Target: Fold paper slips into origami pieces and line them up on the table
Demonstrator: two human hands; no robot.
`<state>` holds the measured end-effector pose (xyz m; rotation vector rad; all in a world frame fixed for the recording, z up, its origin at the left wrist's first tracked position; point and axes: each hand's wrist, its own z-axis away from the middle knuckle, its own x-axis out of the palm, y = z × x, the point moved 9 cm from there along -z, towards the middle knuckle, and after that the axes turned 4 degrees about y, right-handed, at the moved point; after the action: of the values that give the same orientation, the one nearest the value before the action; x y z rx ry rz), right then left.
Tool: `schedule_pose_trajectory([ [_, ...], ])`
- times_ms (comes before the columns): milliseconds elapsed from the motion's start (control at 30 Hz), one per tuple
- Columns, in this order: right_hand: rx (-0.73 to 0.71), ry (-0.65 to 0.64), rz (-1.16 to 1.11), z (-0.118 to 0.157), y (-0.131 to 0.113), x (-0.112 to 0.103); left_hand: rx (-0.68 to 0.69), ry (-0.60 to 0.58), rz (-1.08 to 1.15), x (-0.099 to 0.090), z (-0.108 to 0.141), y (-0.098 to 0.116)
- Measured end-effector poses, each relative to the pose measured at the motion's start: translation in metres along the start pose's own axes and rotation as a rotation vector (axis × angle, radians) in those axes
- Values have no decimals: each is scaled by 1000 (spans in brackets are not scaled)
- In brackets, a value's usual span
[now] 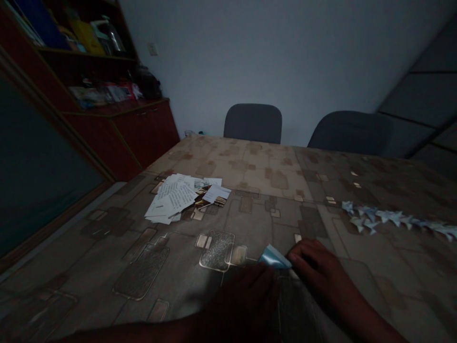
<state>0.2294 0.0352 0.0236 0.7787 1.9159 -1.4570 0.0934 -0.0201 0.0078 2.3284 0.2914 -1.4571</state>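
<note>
A small folded piece of shiny blue paper with a pale edge is between my two hands, close to the tabletop. My left hand is in deep shadow, its closed fingers on the paper's lower left edge. At the paper's right corner, the thumb and curled fingers of my right hand pinch the tip. Farther left lies a loose pile of printed paper pieces, some with dark pictures. A row of pointed folded-paper shapes lies to the right.
A patterned cloth covers the table. Beyond its far edge stand one grey chair and another grey chair. A red-brown cabinet with cluttered shelves is at the back left, beside a pale wall. The room is dim.
</note>
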Motion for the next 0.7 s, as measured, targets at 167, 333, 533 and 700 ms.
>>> schedule_pose_trajectory([
  [167,28,54,6,-2,0,-8,-7,-18,11,0,0,-1],
  [333,19,6,144,0,2,5,-7,-55,-23,1,1,-1],
  [533,39,4,162,2,6,7,-99,-105,58,0,-8,-6],
  [700,48,0,125,0,8,5,-169,-179,71,2,-18,-9],
])
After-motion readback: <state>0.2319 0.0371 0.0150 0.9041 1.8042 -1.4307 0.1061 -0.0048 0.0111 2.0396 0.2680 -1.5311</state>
